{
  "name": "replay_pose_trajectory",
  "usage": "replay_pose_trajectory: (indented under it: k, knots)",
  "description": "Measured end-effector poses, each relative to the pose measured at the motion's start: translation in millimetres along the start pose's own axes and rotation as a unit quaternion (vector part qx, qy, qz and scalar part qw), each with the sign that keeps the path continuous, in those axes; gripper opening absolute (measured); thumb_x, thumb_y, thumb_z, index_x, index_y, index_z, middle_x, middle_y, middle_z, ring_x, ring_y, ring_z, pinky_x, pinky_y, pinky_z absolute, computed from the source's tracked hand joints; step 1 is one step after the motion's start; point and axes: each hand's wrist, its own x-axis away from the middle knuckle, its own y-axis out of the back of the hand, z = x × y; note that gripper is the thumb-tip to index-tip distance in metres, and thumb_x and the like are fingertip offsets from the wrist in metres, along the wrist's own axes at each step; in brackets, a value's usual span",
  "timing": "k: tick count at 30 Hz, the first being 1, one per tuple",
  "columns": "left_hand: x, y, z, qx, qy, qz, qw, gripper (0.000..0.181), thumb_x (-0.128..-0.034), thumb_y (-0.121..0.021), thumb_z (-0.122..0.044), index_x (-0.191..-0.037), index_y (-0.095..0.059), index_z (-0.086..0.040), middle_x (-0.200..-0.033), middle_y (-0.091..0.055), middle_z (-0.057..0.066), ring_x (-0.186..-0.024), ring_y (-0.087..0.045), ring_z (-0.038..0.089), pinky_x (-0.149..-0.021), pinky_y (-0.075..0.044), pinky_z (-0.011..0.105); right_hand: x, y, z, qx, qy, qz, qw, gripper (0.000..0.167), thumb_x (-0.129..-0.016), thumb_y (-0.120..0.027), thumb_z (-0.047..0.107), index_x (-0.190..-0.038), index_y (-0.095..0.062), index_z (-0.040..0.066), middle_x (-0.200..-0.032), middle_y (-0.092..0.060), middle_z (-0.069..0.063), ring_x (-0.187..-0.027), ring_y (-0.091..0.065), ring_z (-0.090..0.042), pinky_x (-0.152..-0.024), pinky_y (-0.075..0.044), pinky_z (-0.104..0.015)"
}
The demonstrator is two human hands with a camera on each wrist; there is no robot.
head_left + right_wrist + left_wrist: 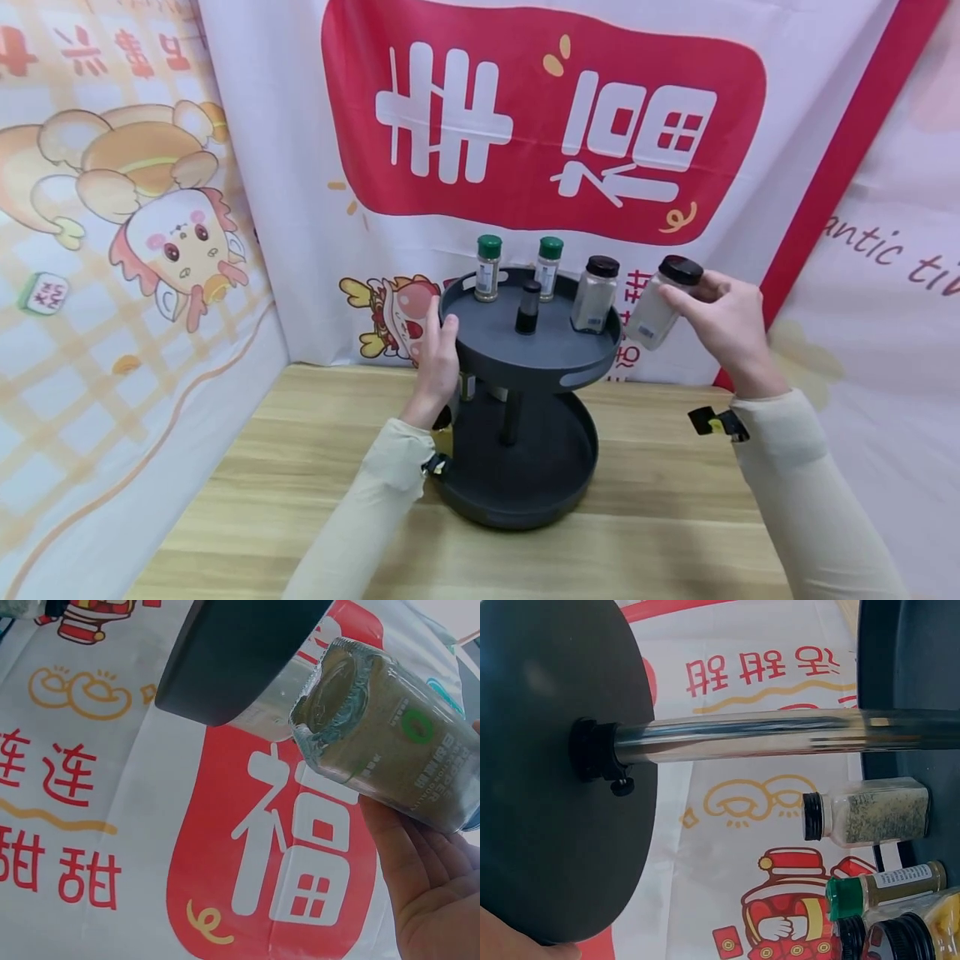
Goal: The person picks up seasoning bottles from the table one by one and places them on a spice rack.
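My right hand [727, 325] pinches a clear square spice jar [651, 319] near its black cap. The jar hangs tilted in the air, just right of the two-tier turntable's upper tray [555, 346]. Powder fills this jar, and its label and base show in the right wrist view. At the tray's left side, my left hand [435, 367] touches the outer wall with fingers extended upward; some fingertips are hidden. Two green-capped bottles [487, 275] and a black-capped jar [595, 300] stand on the upper tray, around the short post top [527, 308].
Below is the turntable's lower tray [525, 496], joined by a metal pole [735, 736]. A herb jar [885, 814], a green-capped bottle [904, 889] and black-capped jars stand at its left. The wooden table [660, 500] lies beneath; printed cloth [285, 167] hangs behind.
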Motion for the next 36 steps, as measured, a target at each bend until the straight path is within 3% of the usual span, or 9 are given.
replay_pose_trajectory:
  k: [7, 25, 36]
  knots:
    - [-3.5, 2.0, 4.8, 0.010, 0.002, 0.010, 0.9999, 0.061, -0.1010, -0.026, -0.040, -0.153, -0.008, -0.012, -0.157, -0.008, 0.003, -0.141, -0.010, 0.015, -0.113, -0.011, 0.040, -5.4, -5, 7, -0.001, 0.021, 0.001, 0.9998, 0.054, -0.084, -0.068, 0.045, -0.124, -0.064, 0.009, -0.111, -0.066, -0.009, -0.095, -0.059, -0.016, -0.086, -0.045, -0.042]
    - [1.8, 3.4, -2.5, 0.008, 0.010, 0.017, 0.9998, 0.058, -0.1018, -0.028, -0.028, -0.153, -0.006, -0.013, -0.157, -0.005, 0.003, -0.142, -0.007, 0.016, -0.114, -0.009, 0.040, -10.2, -18, 16, 0.022, 0.055, 0.007, 0.9982, 0.050, -0.082, -0.070, 0.045, -0.116, -0.067, 0.009, -0.102, -0.068, -0.010, -0.085, -0.058, -0.018, -0.075, -0.044, -0.032]
    - [2.7, 2.2, 1.1, 0.002, 0.010, 0.009, 0.9999, 0.060, -0.0999, -0.031, -0.030, -0.153, -0.007, -0.014, -0.157, -0.006, 0.001, -0.141, -0.009, 0.014, -0.113, -0.009, 0.041, -11.0, -25, 18, 0.035, 0.054, 0.012, 0.9979, 0.050, -0.081, -0.069, 0.049, -0.111, -0.068, 0.008, -0.098, -0.068, -0.011, -0.081, -0.058, -0.019, -0.070, -0.046, -0.029]
